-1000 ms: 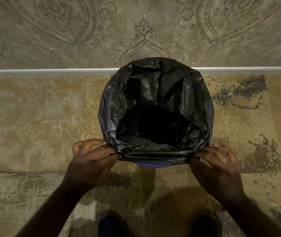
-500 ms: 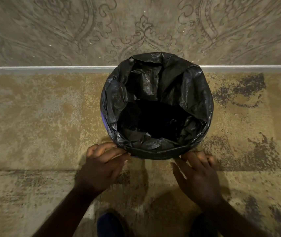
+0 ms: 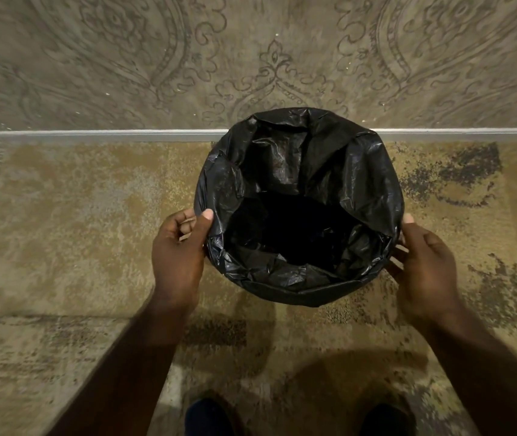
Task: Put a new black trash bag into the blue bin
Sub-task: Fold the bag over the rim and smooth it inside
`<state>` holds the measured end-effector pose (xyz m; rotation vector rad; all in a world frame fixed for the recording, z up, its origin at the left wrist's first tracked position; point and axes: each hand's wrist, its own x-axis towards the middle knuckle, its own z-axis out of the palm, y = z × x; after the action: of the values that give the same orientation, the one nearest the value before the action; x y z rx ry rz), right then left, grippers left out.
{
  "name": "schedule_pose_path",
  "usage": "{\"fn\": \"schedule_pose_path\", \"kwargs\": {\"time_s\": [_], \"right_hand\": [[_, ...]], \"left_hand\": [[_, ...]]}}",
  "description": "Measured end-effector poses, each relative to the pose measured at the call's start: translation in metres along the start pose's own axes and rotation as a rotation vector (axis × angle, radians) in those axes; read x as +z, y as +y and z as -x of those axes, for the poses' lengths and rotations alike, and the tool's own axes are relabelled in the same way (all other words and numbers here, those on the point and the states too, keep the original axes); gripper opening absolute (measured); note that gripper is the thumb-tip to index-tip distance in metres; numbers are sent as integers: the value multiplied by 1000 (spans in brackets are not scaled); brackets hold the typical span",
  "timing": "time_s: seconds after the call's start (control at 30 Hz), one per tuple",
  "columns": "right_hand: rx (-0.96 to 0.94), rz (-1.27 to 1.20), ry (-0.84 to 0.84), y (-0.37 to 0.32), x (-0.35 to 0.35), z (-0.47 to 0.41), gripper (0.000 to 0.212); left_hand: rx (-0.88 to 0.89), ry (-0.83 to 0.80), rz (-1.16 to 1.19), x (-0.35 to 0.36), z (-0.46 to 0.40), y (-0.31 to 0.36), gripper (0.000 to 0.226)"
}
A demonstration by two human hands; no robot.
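The black trash bag (image 3: 329,158) lines the round bin on the floor, its mouth wide open and its edge folded down over the rim all around. The blue bin itself is hidden under the bag. My left hand (image 3: 177,256) is at the bin's left side, thumb pressed on the bag's folded edge and fingers curled. On the right side my right hand (image 3: 424,262) has its thumb at the rim and its fingers against the bag-covered wall.
The bin stands on a mottled tan carpet (image 3: 78,215), close to a white baseboard (image 3: 93,132) and a wall with ornate patterned paper (image 3: 125,58). My two dark shoes (image 3: 207,416) (image 3: 386,418) are just below the bin.
Both hands have moved from the bin's near edge out to its left and right sides. The bag's near edge now lies folded down over the rim, and no blue shows.
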<state>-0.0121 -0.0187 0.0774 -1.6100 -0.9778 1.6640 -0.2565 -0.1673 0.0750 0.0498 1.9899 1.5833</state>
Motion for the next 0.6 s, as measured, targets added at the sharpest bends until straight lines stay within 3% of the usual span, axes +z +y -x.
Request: {"fn": "schedule_pose_path", "kwargs": {"time_s": [0.1,0.27,0.33,0.4,0.5,0.6], "right_hand": [[48,-81,-13,-5,7,-6,22],[181,-222,55,5,3,-11,32],[207,-216,-4,8,-1,-17,32],[292,-261,-62,8,-2,-24,26],[405,-271,-193,4,0,-33,28],[393,-301,-189,6,-2,-41,38]], "left_hand": [[-36,115,70,5,-5,0,27],[31,188,102,5,-4,-1,17],[-44,156,119,2,-9,-1,9],[-232,70,125,-2,-20,-5,7],[-453,-88,108,-7,-31,-12,25],[-405,-85,20,-5,-35,-13,20]]}}
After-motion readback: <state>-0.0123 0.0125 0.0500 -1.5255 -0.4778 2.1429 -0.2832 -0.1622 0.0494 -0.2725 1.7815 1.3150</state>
